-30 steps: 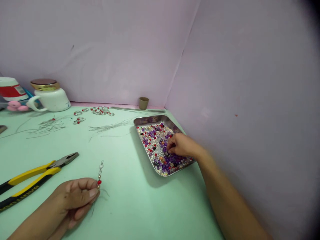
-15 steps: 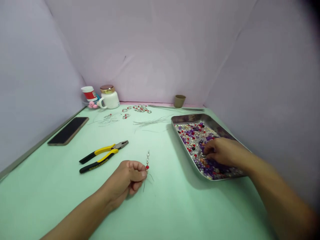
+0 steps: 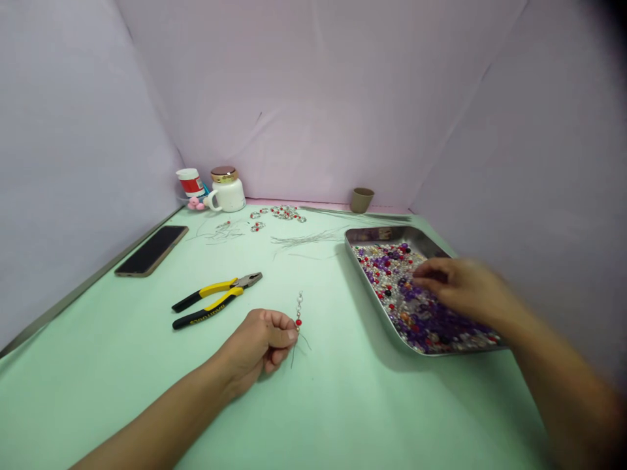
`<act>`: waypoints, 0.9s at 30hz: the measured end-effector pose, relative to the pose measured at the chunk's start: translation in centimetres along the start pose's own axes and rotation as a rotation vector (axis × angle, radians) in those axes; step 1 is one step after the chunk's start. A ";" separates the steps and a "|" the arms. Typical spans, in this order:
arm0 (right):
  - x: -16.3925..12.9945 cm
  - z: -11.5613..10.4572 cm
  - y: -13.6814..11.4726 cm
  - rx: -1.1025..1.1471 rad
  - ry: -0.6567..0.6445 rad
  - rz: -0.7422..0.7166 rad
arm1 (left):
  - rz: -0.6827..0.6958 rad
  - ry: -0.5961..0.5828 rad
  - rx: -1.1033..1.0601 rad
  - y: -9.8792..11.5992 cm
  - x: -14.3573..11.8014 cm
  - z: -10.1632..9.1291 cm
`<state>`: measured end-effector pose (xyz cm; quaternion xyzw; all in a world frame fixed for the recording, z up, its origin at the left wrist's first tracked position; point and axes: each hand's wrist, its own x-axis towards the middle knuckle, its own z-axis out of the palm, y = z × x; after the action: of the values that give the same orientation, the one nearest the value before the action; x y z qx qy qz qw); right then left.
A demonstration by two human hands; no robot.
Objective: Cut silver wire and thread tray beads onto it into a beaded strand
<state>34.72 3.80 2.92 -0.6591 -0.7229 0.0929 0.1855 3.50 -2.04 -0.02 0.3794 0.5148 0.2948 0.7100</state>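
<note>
My left hand [image 3: 269, 343] pinches a short strand of beads on wire [image 3: 298, 322] between thumb and forefinger, just above the green tabletop. Clear beads and one red bead show above the fingertips, and loose wire ends hang below. Over the metal tray [image 3: 373, 297] on the right, my right hand [image 3: 453, 287] hovers with thumb and forefinger close together. Whether a bead sits between those fingertips is too small and blurred to make out. Purple, red, black and clear loose beads [image 3: 392, 274] cover the tray's bottom.
Yellow-and-black pliers [image 3: 218, 300] lie left of my left hand, with a phone [image 3: 153, 250] farther left. Toward the back are beaded wire pieces [image 3: 284, 213], thin wires [image 3: 308, 239], a lidded white mug [image 3: 228, 192], a red-and-white tub [image 3: 191, 183] and a small brown cup [image 3: 362, 200].
My right hand has lifted up out of the beads, fingertips now above them. My left hand keeps its hold on the strand. The whole view has shifted slightly, moving things rightward in the picture.
</note>
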 end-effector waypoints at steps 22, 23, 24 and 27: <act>-8.8 8.9 -14.8 1.697 -0.518 0.518 | 0.242 0.110 -0.134 0.9 -1.6 -0.3; -8.9 8.9 -14.8 1.704 -0.521 0.535 | 0.274 0.112 -0.162 1.0 -1.8 0.0; -9.0 9.0 -14.9 1.711 -0.524 0.545 | 0.304 0.113 -0.185 1.0 -2.0 0.2; -9.2 9.1 -15.0 1.743 -0.534 0.545 | 0.382 0.122 -0.208 0.7 -2.5 0.9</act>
<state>18.00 -5.96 -1.05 -0.3916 -0.2388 0.7870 0.4125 3.61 -3.92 1.99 0.3762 0.4424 0.4980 0.6440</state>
